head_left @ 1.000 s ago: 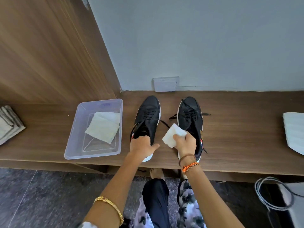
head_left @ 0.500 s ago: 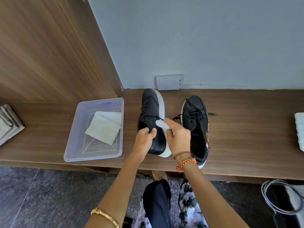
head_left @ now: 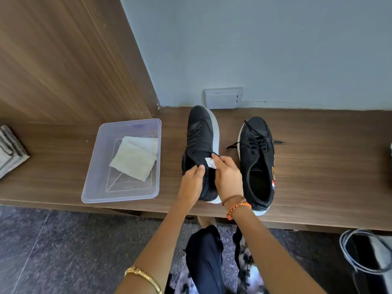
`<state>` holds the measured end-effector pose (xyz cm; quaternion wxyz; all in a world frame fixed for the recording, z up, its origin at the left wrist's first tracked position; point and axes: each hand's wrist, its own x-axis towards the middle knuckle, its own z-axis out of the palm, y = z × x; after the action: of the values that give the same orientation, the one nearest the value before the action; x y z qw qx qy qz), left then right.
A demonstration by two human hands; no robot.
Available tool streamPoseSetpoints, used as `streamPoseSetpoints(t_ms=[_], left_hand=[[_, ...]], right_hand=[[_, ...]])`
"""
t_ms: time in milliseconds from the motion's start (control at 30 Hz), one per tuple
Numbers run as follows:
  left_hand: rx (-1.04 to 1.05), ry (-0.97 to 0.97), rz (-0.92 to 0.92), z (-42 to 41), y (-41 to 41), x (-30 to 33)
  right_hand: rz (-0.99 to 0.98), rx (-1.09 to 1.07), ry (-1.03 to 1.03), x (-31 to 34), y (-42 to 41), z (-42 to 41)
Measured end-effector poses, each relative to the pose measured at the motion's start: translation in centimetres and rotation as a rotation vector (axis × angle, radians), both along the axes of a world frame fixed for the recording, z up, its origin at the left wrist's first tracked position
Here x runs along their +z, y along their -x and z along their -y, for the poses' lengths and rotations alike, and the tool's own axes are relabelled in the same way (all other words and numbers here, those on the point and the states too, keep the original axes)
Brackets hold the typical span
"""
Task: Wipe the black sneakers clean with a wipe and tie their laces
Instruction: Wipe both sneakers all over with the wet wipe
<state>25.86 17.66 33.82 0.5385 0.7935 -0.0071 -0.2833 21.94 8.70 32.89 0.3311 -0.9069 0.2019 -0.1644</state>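
Observation:
Two black sneakers with white soles rest on a wooden bench (head_left: 318, 166). The left sneaker (head_left: 201, 136) is tipped onto its side, white sole facing right, toe toward the wall. My left hand (head_left: 192, 183) grips its collar near the heel. My right hand (head_left: 228, 179) presses a small white wipe (head_left: 210, 162) against the sneaker's side. The right sneaker (head_left: 256, 158) stands flat beside it, its laces loose and trailing onto the bench.
A clear plastic tub (head_left: 101, 187) holding folded white wipes (head_left: 135, 158) stands left of the sneakers. A wall socket (head_left: 222, 98) sits behind them. Folded grey cloth (head_left: 10, 151) lies at far left. A dark bag with cables (head_left: 369, 257) stands on the floor at right.
The left sneaker has been tipped from flat onto its side. My right hand has brought the wipe from between the sneakers onto the left sneaker's side.

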Motion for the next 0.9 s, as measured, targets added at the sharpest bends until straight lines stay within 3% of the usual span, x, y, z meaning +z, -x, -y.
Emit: streamPoseSetpoints(t_ms=[267, 433, 600, 733, 900], left_hand=[[-0.091, 0.019, -0.082, 0.9, -0.7, 0.3], [-0.118, -0.028, -0.154, 0.9, -0.9, 0.6], [0.112, -0.069, -0.234, 1.5, -1.8, 1.4], [0.046, -0.065, -0.049, 1.0, -2.5, 1.5], [-0.055, -0.288, 0.041, 0.1, -3.2, 1.0]], right_hand=[[0.203, 0.004, 0.09, -2.0, 2.9, 0.4], [0.161, -0.026, -0.125, -0.4, -1.4, 1.9], [0.121, 0.206, 0.055, -1.5, 3.1, 0.2], [0.112, 0.182, -0.011, -2.0, 1.6, -0.3], [0.034, 0.039, -0.193, -0.3, -3.4, 0.3]])
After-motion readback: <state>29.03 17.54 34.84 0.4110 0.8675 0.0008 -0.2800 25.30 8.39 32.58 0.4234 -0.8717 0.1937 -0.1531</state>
